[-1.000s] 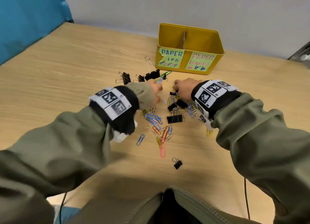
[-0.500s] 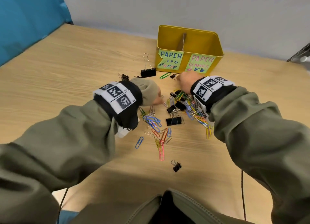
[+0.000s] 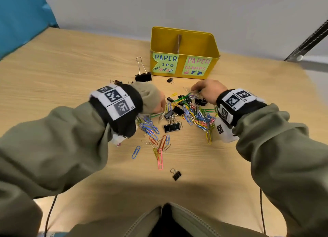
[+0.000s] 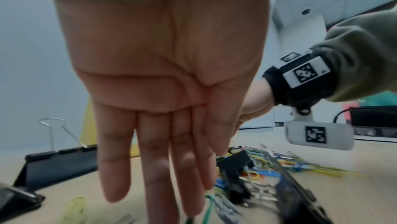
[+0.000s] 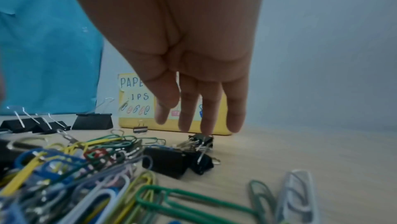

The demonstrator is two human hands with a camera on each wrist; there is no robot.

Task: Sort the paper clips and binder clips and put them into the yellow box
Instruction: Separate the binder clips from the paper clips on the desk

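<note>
The wooden table [image 3: 62, 73] carries a yellow box [image 3: 183, 66] at its far side. A large black binder clip [image 3: 143, 76] lies just left of the box. A mixed pile of coloured paper clips [image 3: 195, 114] and binder clips occupies the centre. One small binder clip [image 3: 176, 174] lies apart, nearer the person.

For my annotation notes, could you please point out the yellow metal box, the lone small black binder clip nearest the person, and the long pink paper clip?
yellow metal box [image 3: 215, 49]: head view, right wall.
small black binder clip [image 3: 177, 175]: head view, black body.
long pink paper clip [image 3: 160, 159]: head view, mid-length.
</note>
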